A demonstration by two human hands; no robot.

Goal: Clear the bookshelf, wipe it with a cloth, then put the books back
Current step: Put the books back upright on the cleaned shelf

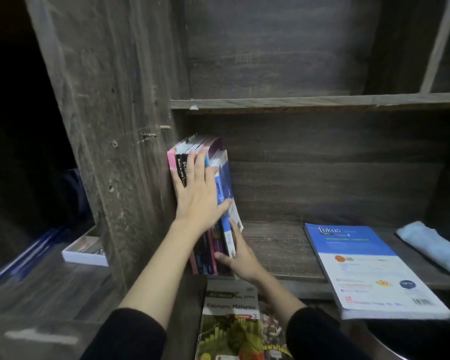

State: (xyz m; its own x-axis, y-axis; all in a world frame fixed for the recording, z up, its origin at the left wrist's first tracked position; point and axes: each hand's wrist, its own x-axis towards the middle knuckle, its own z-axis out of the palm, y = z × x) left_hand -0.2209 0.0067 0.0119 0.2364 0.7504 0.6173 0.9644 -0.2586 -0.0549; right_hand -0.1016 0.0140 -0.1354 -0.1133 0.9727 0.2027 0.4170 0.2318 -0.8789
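Several books (182,162) stand upright at the left end of the dark wooden shelf (276,248), against its side wall. My left hand (198,193) lies flat on their spines, fingers straight. My right hand (240,258) holds the bottom of a blue and white book (225,193) at the right of the row, thumb on the spine and fingers behind its cover. That book leans against the others. A blue and white "fokus" book (369,271) lies flat on the shelf to the right, overhanging the front edge. A folded light blue cloth (431,245) lies at the far right.
Below the shelf, a stack of books topped by "Ekonomi Malaysia" (229,328) lies flat. The upper shelf board (309,102) runs above. A white tray (85,252) sits on a surface to the left of the bookshelf's side panel.
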